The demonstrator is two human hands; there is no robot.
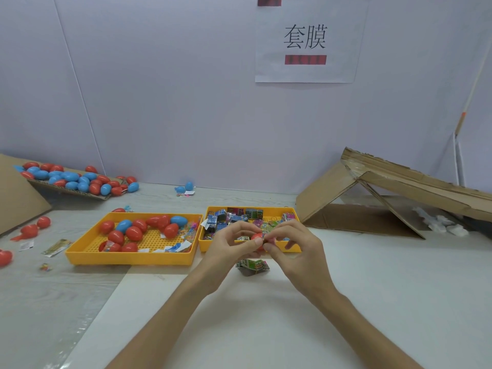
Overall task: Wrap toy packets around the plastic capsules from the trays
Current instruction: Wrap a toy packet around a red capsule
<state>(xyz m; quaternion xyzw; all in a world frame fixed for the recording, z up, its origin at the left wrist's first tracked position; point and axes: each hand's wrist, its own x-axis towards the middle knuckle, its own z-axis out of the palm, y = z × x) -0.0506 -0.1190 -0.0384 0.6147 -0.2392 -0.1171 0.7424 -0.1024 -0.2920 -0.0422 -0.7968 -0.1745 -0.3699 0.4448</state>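
a crumpled green printed toy packet (253, 266) lay on the white bench (266, 328) just below my hands. my left hand (231, 245) gripped a red egg-shaped plastic capsule (257, 237) between thumb and fingers. my right hand (290, 243) pinched at its other end, where a sliver of coloured film showed; how far on it was, i could not tell. i judged it best to hold the capsule steady and draw the film evenly round. beyond sat the yellow plastic tray of packets (266, 209), beside it the yellow plastic tray of capsules (127, 258), and farthest, a loose pile of red and blue capsules (72, 179).
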